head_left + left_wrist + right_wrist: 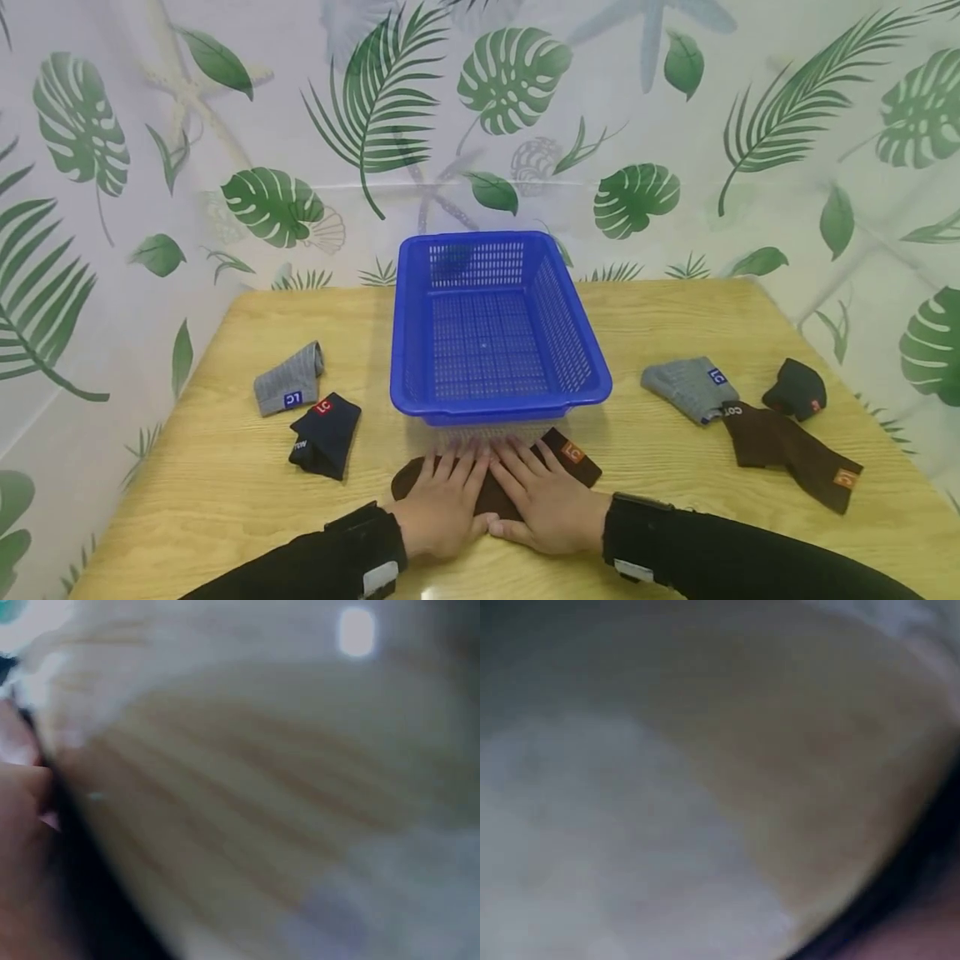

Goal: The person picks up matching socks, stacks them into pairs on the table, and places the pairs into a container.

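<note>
A dark brown sock (501,497) with an orange label lies flat across the front middle of the table in the head view. Pressed on its left part is my left hand (444,508), fingers straight and spread. My right hand (551,507) lies on the right part in the same way, and the two thumbs meet near the sock's lower edge. The toe shows to the left and the labelled cuff to the right; the hands hide much of the rest. Both wrist views are blurred and show mostly wooden table.
A blue plastic basket (498,410) stands just beyond the hands. To the left lie a grey sock (288,382) and a navy sock (330,437). On the right are another grey sock (686,387), a second brown sock (787,450) and a dark grey sock (795,387). A leaf-patterned sheet hangs behind.
</note>
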`<state>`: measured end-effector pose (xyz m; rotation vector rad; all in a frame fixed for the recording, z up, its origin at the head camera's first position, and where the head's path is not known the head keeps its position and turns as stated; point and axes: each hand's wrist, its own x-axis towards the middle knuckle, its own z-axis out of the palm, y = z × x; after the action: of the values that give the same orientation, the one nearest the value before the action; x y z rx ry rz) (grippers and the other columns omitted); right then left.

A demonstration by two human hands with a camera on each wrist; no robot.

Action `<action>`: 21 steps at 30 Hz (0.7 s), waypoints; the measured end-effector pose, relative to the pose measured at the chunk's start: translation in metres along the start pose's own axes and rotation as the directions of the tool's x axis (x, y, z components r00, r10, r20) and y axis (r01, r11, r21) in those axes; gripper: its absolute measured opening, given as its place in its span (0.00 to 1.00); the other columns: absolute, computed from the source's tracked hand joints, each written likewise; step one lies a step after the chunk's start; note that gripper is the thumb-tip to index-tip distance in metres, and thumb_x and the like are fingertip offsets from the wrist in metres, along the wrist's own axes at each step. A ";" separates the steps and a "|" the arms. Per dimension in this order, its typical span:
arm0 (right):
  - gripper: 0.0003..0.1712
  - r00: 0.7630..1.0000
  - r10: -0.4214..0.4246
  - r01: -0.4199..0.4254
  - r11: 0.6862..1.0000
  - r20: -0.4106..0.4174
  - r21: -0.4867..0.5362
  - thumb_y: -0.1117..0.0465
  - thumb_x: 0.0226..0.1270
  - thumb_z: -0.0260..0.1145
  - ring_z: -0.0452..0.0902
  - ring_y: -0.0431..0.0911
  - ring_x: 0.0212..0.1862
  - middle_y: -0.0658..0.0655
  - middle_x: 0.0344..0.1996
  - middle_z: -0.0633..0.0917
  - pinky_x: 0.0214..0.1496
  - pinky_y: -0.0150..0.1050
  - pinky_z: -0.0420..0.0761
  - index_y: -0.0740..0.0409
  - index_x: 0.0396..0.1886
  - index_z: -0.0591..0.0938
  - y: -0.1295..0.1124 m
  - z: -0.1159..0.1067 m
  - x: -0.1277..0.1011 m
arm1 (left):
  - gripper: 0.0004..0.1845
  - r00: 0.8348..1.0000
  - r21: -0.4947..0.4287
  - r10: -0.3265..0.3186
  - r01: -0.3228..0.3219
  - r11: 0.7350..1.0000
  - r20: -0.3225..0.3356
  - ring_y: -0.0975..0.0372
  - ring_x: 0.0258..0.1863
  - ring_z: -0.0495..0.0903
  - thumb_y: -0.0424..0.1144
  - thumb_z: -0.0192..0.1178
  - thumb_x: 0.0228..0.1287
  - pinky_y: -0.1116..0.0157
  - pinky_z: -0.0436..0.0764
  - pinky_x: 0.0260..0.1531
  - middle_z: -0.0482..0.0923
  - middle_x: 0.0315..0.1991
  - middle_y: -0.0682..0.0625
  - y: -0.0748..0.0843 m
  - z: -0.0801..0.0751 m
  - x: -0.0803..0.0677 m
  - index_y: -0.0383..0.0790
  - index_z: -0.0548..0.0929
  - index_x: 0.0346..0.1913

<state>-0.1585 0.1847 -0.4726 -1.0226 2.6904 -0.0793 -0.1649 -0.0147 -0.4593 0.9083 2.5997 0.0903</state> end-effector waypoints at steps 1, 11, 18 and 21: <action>0.49 1.000 0.008 -0.008 1.000 -0.003 0.014 0.29 0.71 0.35 0.37 0.59 0.77 0.62 0.77 0.46 0.72 0.63 0.47 0.61 0.77 0.50 0.001 0.002 0.001 | 0.41 1.000 -0.004 -0.002 0.002 1.000 0.010 0.47 0.76 0.35 0.59 0.41 0.74 0.42 0.44 0.70 0.36 0.78 0.42 -0.002 0.001 0.002 0.37 0.45 0.77; 0.49 1.000 -0.013 0.013 0.992 -0.001 0.125 0.30 0.72 0.39 0.38 0.58 0.77 0.62 0.77 0.48 0.72 0.63 0.46 0.61 0.77 0.48 0.012 -0.006 -0.002 | 0.43 0.999 0.080 0.025 -0.021 0.997 -0.043 0.49 0.76 0.40 0.66 0.38 0.71 0.40 0.44 0.69 0.43 0.78 0.45 -0.024 0.008 0.000 0.41 0.48 0.77; 0.48 0.991 -0.033 0.040 0.998 -0.132 0.056 0.35 0.72 0.47 0.47 0.63 0.74 0.68 0.74 0.56 0.70 0.63 0.53 0.67 0.75 0.54 0.042 -0.006 -0.025 | 0.41 0.996 0.114 -0.037 0.046 0.992 -0.081 0.45 0.76 0.39 0.65 0.42 0.71 0.35 0.40 0.66 0.46 0.77 0.43 -0.054 -0.003 -0.025 0.41 0.53 0.77; 0.48 0.991 -0.044 0.048 0.999 -0.130 0.026 0.33 0.73 0.44 0.46 0.62 0.75 0.67 0.74 0.54 0.70 0.60 0.55 0.67 0.75 0.53 0.047 0.002 -0.029 | 0.42 0.998 0.061 -0.039 0.042 0.997 -0.046 0.43 0.75 0.40 0.65 0.42 0.71 0.33 0.42 0.65 0.45 0.77 0.41 -0.058 -0.003 -0.029 0.41 0.52 0.77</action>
<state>-0.1674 0.2395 -0.4745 -1.1070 2.7721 -0.1989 -0.1793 -0.0775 -0.4572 0.8836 2.6741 0.0195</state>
